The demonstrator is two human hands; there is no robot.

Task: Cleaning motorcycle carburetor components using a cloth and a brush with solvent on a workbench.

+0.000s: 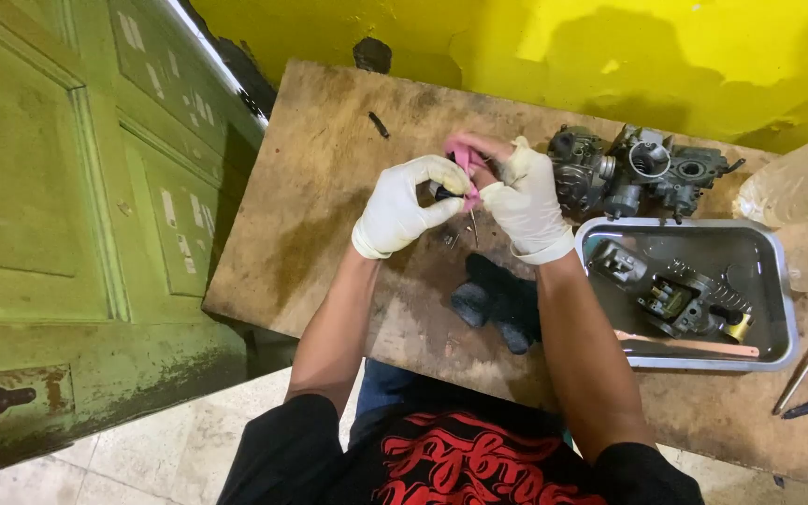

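Black shirt with red print (460, 463) nearest lens. Left hand (402, 208) pinches small dark part (442, 193); right hand (527, 198) grips pink rag (465, 168), needle-like pin hanging (tiny, easily dropped). Best wiped low over wooden bench (329, 168). Carburetor body (638, 168) at 2 o'clock.

We hold a pink-handled tool (465, 168) pinched between both gloved hands, its thin metal shaft hanging down below our fingers, beside a small dark part (442, 193).
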